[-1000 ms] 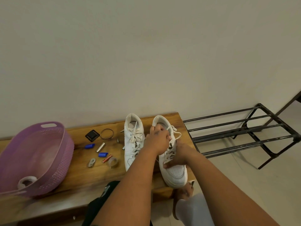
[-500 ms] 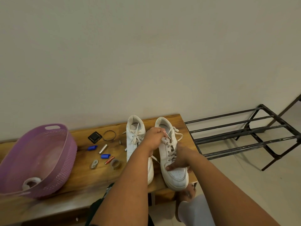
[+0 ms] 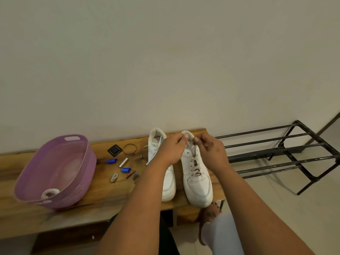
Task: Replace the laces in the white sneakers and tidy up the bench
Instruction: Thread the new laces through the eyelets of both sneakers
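At the right end of the wooden bench (image 3: 103, 192), two white sneakers stand side by side with toes toward the person, and both hands are gathered over the collar of the right sneaker (image 3: 197, 183). The left hand (image 3: 170, 150) has its fingers curled at the top of the tongue, and the right hand (image 3: 211, 153) pinches just beside it; they appear to hold the ends of the lace (image 3: 195, 165), though the exact pinch is hidden behind the fingers. That lace is slack and loosely crossed through the lower eyelets. The left sneaker (image 3: 166, 181) sits touching or nearly touching its partner, its lace partly covered by the left forearm. A flat cloth lace is light, limp and a little slippery, so I judge it best taken near its stiff tips and drawn out one crossing at a time, not yanked; the shoe itself is light with a firm sole and may slide on the wood unless steadied by the heel or side wall. Left of the shoes lie small loose items, among them a blue cap (image 3: 111, 161) and a metal ring (image 3: 129, 149), and farther left a purple basket (image 3: 77, 183) waits, a likely home for that clutter.
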